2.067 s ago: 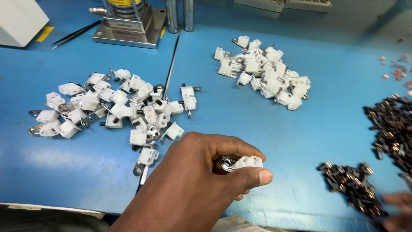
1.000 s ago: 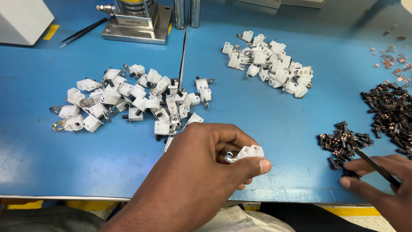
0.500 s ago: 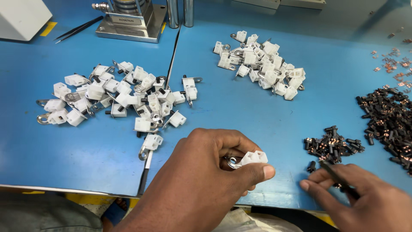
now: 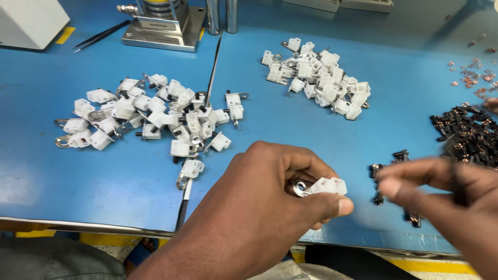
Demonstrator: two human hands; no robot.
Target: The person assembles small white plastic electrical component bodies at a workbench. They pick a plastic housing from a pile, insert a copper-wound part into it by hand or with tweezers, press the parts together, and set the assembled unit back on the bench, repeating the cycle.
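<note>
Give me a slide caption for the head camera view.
Left hand pinches a white connector above a blue bench while the blurred right hand nears it.

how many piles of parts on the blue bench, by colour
white piles: 2, the left pile and the right pile
black piles: 2, the big heap and the small cluster
copper-coloured scatter: 1
total: 5
Not counted: one white piece pinched in the left hand.
</note>
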